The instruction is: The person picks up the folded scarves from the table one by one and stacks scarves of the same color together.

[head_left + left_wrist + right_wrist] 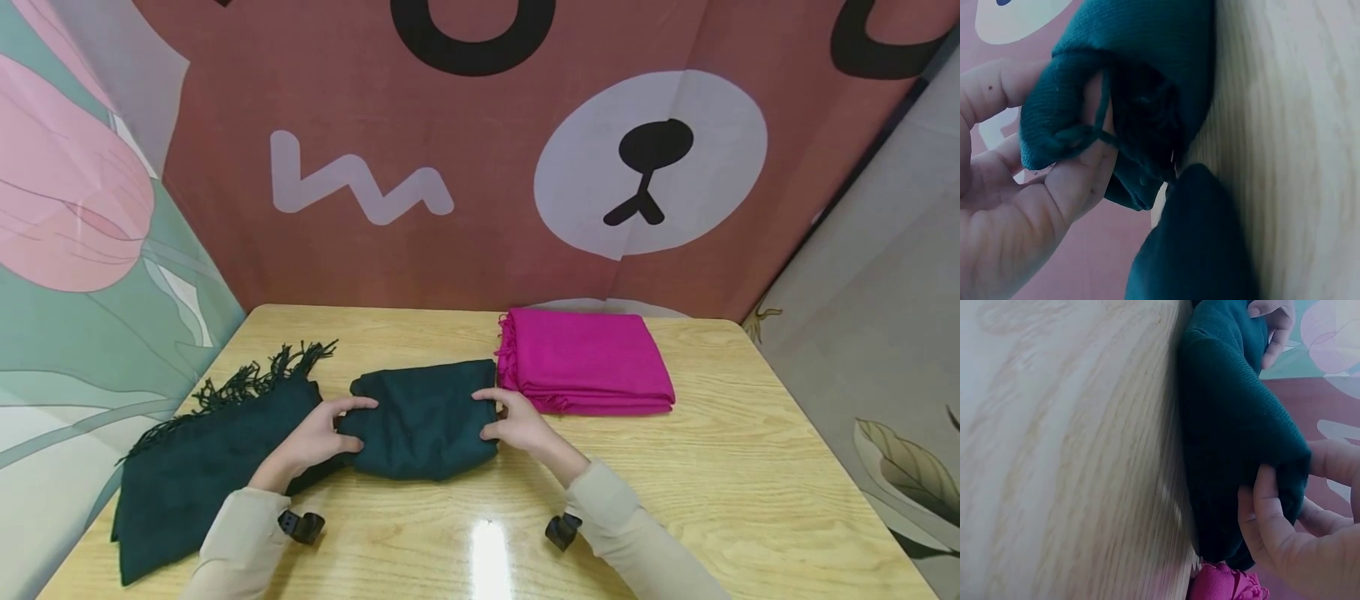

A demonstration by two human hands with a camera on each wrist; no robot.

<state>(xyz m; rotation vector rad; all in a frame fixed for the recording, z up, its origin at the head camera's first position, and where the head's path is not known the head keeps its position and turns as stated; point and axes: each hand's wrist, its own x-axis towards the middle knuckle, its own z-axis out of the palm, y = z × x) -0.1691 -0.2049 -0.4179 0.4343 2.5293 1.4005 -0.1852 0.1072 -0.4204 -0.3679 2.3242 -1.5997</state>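
Curtain [45, 342] printed with a pink flower hangs past the left end of the wooden table [675, 517]. Next comes a dark green scarf [202, 467], lying at a slant with its fringe [240, 390] toward the back; its inner end reaches under the left wrist, close against the folded green cloth [423, 425], and whether the two join cannot be told. A black device [302, 527] sits at the left wrist. The left hand [318, 433] pinches the left end of the folded cloth, where the left wrist view shows loose strands inside the fold. Between both hands, the folded cloth rests on the table. The right hand [521, 423] grips its right end between thumb and fingers, with another black device [564, 531] at that wrist. Just beyond this hand a folded pink cloth [588, 358] takes up the space, right beside the green cloth's far right corner. Farther right hangs a grey curtain [862, 275] printed with leaves.
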